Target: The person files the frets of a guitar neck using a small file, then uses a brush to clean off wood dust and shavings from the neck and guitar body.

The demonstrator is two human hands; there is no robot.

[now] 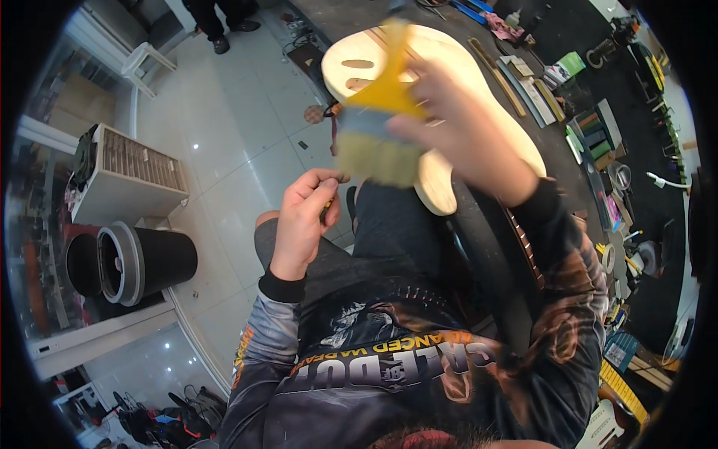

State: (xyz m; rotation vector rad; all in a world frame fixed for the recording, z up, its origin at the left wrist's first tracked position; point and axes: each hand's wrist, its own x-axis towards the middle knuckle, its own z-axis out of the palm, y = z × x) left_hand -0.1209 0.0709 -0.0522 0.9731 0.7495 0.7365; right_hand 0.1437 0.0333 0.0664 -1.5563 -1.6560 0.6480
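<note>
Guitar body (445,52): pale bare wood w/ oval cutouts; its far part overlaps the table (340,13) in view, near horn juts twd the wearer's lap. What carries it: can't tell.
Brush (381,150): wide, yellow handle, pale bristles; btwn camera & guitar body, bristles hanging past the body's near-left edge. Blurred; contact w/ wood can't be told.
Right hand (456,123): above guitar body, closed round brush near where handle meets bristle band; exact finger spread n/a, blur.
Left hand (301,221): left of guitar body & nearer the wearer, fingers curled in, tips pinched on a small dark-and-yellow item (327,212); too small to ID.
Wood strips (497,78): on table, just right of guitar body.
Fretted neck (526,251): nearer the wearer than guitar body, twd its right, partly hidden by right sleeve.
Bin (164,253): black, on floor, well left of guitar body.
Brush step: prob. brushing off the wood surface, approx. mid-job; my read only.
Next brush stroke: wd call for bristles laid flat on guitar body, light pressure, left hand kept clear of the near-left edge.
</note>
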